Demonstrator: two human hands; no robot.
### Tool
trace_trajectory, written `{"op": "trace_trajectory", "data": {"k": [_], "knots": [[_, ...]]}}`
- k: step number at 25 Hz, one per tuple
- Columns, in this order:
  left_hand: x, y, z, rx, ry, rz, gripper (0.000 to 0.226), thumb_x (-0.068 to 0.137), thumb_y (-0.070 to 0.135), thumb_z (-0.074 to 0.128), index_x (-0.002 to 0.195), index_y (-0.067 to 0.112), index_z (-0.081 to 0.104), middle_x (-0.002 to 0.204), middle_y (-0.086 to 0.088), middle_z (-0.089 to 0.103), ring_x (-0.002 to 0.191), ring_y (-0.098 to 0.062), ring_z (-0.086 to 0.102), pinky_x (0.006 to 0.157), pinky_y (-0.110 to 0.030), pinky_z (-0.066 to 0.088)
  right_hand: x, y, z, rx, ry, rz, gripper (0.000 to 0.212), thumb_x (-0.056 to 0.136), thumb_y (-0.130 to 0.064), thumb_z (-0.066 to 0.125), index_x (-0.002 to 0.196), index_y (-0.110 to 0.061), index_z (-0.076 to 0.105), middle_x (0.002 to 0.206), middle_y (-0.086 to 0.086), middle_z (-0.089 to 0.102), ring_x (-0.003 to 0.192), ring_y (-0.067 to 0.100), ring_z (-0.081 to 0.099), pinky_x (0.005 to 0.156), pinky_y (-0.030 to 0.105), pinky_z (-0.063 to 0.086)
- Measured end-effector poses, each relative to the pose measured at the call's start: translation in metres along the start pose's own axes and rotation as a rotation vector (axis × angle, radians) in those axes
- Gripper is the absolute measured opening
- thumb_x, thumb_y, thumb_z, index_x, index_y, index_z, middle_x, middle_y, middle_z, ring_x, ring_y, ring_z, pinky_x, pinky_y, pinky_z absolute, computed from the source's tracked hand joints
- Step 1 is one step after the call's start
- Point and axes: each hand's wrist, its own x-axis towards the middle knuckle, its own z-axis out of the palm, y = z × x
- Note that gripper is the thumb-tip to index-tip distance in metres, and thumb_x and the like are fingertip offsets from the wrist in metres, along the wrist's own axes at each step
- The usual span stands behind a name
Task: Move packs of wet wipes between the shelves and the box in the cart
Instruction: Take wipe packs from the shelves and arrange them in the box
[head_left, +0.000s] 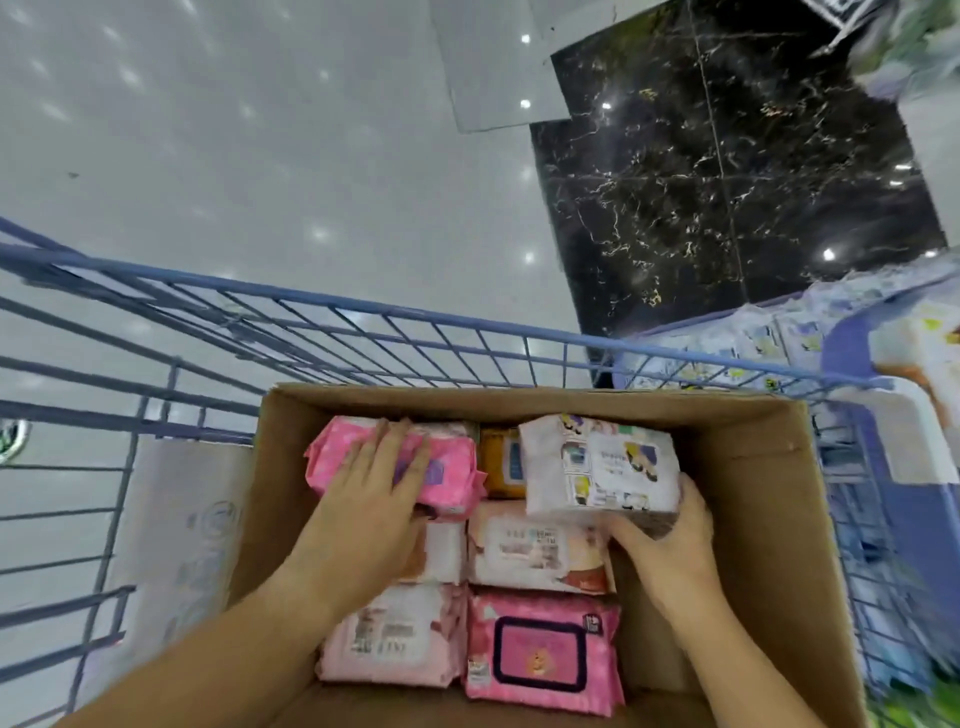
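Observation:
A cardboard box (753, 499) stands in a blue wire cart (332, 332) and holds several packs of wet wipes. My left hand (374, 499) lies over a bright pink pack (447, 478) at the box's back left, fingers on top and thumb under its near edge. My right hand (670, 540) grips a white pack (602, 467) from below, tilted up above the others. An orange pack (501, 462) shows between the two. Pale pink packs (535, 551) (395, 639) and a pink pack with a dark lid frame (540, 654) lie in the near rows.
A flattened pale carton (176, 551) leans in the cart left of the box. Shelves with blue and white packs (779, 338) stand on the right beyond the cart rim. Behind is glossy white floor (260, 156) and a black marble patch (727, 182).

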Motion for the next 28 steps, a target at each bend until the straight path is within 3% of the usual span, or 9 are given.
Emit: {"op": "trace_trajectory", "data": {"k": [1,3,6,11,14,17,19,23,28], "knots": [[-0.004,0.001,0.004,0.000,-0.012,-0.015,0.105,0.062,0.046,0.087,0.149,0.004,0.045,0.149,-0.026,0.046,0.137,-0.047,0.046,0.108,-0.060,0.043,0.006,0.005,0.000,0.128,0.017,0.064,0.092,0.053,-0.046,0.086,0.136,-0.043,0.048,0.138,0.000,0.054,0.125,0.021,0.056,0.102,0.051,0.051],[0.006,-0.005,0.005,0.047,-0.049,0.000,0.109,0.054,0.041,0.090,0.146,0.002,0.044,0.147,-0.026,0.049,0.133,-0.047,0.049,0.107,-0.060,0.044,0.012,-0.003,-0.004,0.415,0.023,0.199,0.069,0.073,-0.040,0.076,0.137,-0.040,0.051,0.138,0.004,0.058,0.123,0.022,0.059,0.097,0.044,0.052],[0.036,-0.011,-0.001,0.120,-0.086,0.034,0.089,0.057,0.026,0.085,0.134,0.006,0.044,0.128,-0.022,0.061,0.112,-0.042,0.059,0.095,-0.055,0.051,0.018,-0.021,-0.009,0.671,0.013,0.336,0.040,0.097,-0.030,0.062,0.133,-0.015,0.058,0.119,0.008,0.071,0.109,0.020,0.066,0.079,0.031,0.050],[0.066,-0.028,-0.030,0.091,-0.320,0.149,0.093,0.068,0.057,0.070,0.146,0.016,0.038,0.132,-0.004,0.056,0.118,-0.025,0.057,0.102,-0.037,0.047,0.009,-0.050,0.004,0.628,-0.119,0.331,0.026,0.094,-0.029,0.066,0.117,-0.018,0.070,0.104,0.001,0.079,0.101,0.017,0.071,0.077,0.028,0.051],[0.047,-0.028,-0.030,0.190,-0.183,0.177,0.094,0.071,0.031,0.075,0.154,0.009,0.036,0.147,-0.013,0.047,0.130,-0.032,0.050,0.110,-0.044,0.043,0.001,-0.058,0.021,0.577,-0.105,0.219,0.017,0.096,-0.026,0.066,0.111,-0.020,0.070,0.098,0.001,0.080,0.086,0.014,0.076,0.064,0.026,0.059],[0.011,-0.029,-0.004,0.159,0.046,0.070,0.082,0.071,0.007,0.078,0.147,0.005,0.049,0.143,-0.026,0.051,0.126,-0.046,0.053,0.103,-0.057,0.048,-0.011,-0.061,0.047,0.411,-0.088,0.141,0.022,0.099,-0.036,0.060,0.116,-0.024,0.066,0.105,-0.001,0.077,0.091,0.016,0.075,0.076,0.035,0.061],[0.003,-0.034,0.008,0.095,0.080,-0.045,0.092,0.066,0.004,0.086,0.149,0.010,0.048,0.144,-0.029,0.050,0.128,-0.049,0.051,0.100,-0.059,0.049,-0.013,-0.063,0.053,0.354,-0.118,0.098,0.024,0.100,-0.038,0.055,0.122,-0.029,0.061,0.108,-0.007,0.074,0.095,0.011,0.071,0.078,0.028,0.059],[0.003,-0.034,0.017,-0.042,0.109,-0.184,0.103,0.062,-0.007,0.084,0.154,0.016,0.040,0.149,-0.029,0.045,0.137,-0.050,0.044,0.100,-0.059,0.049,-0.009,-0.063,0.053,0.322,-0.226,0.047,0.031,0.101,-0.040,0.050,0.129,-0.031,0.059,0.114,-0.005,0.073,0.103,0.013,0.071,0.090,0.036,0.059],[0.006,-0.054,0.023,-0.071,0.083,-0.195,0.097,0.077,0.003,0.077,0.159,0.014,0.026,0.163,-0.015,0.030,0.150,-0.039,0.029,0.118,-0.049,0.028,-0.004,-0.074,0.068,0.239,-0.049,-0.146,0.037,0.105,-0.031,0.048,0.142,-0.034,0.052,0.123,-0.012,0.068,0.109,0.005,0.066,0.084,0.031,0.058]]}}
